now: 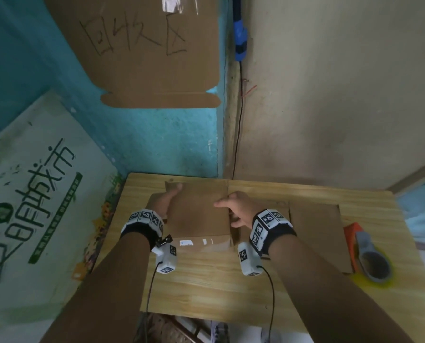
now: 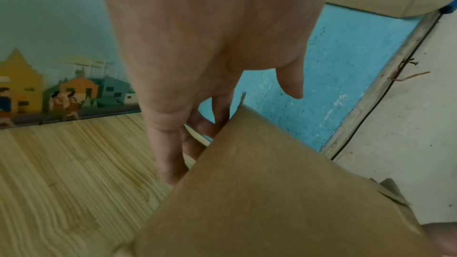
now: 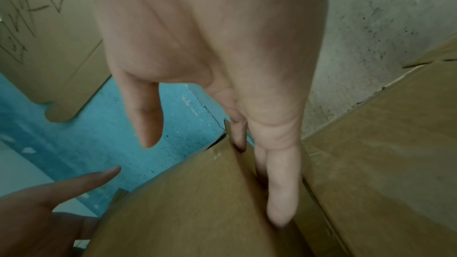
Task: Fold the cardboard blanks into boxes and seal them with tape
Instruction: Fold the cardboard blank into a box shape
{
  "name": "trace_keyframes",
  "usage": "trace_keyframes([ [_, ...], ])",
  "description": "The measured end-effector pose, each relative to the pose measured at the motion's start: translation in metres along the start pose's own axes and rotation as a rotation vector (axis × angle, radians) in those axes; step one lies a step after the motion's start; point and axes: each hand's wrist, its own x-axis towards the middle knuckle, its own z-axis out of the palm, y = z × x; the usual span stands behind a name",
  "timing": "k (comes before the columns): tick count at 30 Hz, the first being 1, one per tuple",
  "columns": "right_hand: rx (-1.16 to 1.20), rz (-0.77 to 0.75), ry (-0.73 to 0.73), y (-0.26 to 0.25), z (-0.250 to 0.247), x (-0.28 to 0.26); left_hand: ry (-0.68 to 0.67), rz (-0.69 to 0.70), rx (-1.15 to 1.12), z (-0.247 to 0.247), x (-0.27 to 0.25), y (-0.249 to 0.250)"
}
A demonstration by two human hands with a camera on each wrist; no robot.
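Two walls meet behind the work, one painted teal, the other bare grey plaster, and one wood-grain counter [image 1: 206,288] stands in the corner. On it sits one cardboard box [image 1: 199,211], folded up and held between two hands. A strip of clear tape [image 1: 196,242] shines along its near edge.

One left hand [image 1: 165,200] is at the box's left side, thumb laid over the top panel, fingers [image 2: 170,153] running straight down the side wall to the counter. One right hand [image 1: 238,211] is at the right side, thumb lying on the top; in the right wrist view its fingers [image 3: 279,183] reach straight down into the gap beside the box's right wall. Both hands lie flat against the cardboard with fingers extended rather than curled round it.

Flat cardboard blanks [image 1: 315,229] lie to the right of the box, just beside the right wrist; how many are stacked there I cannot tell. One tape dispenser [image 1: 370,253], orange and grey, rests at the counter's right edge, partly on the blanks.

One cardboard sign [image 1: 142,50] with hand-drawn characters hangs on the teal wall above. One printed poster [image 1: 33,189] with green lettering leans at the left. One black cable [image 1: 238,125] runs down the corner from a blue fitting [image 1: 240,38].
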Motion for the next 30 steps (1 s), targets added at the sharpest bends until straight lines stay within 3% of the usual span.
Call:
trace_keyframes([
  [10, 0.122, -0.153, -0.020, -0.026, -0.017, -0.040, 0.092, 0.228, -0.056, 0.015, -0.031, 0.061],
  [14, 0.174, -0.229, -0.021, -0.030, -0.036, -0.051, 0.101, 0.239, -0.069, 0.020, -0.047, 0.085],
  [18, 0.212, -0.321, 0.086, -0.032, -0.056, -0.059, 0.104, 0.270, -0.054, 0.026, -0.062, 0.103],
  [21, 0.251, -0.333, 0.153, -0.026, -0.080, -0.073, 0.055, 0.255, -0.049, 0.040, -0.074, 0.109],
  [26, 0.371, -0.236, 0.006, -0.004, -0.121, -0.089, -0.153, 0.191, -0.138, 0.083, -0.085, 0.116],
  [30, 0.419, -0.241, -0.024, 0.014, -0.154, -0.100, -0.151, 0.224, -0.168, 0.123, -0.095, 0.125],
])
